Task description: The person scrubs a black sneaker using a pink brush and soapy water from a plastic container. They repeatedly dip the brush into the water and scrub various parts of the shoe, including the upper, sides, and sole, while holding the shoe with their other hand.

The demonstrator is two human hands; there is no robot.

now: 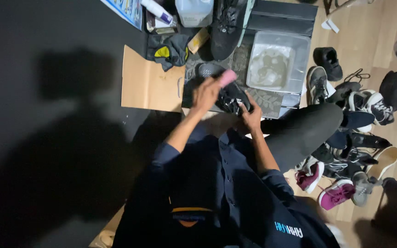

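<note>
A pink brush (227, 77) is gripped in the left hand (206, 94) over a black shoe (232, 98), which is clamped by the right hand (252, 115), right next to a clear water tub (299, 64).

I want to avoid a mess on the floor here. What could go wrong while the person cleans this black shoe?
1. The clear tub of water stands close beside the black shoe; a wide stroke of the left hand with the pink brush might knock or splash it.
2. The right hand grips only one end of the shoe, so it may slip.
3. Drips could soak the cardboard sheet.
</note>
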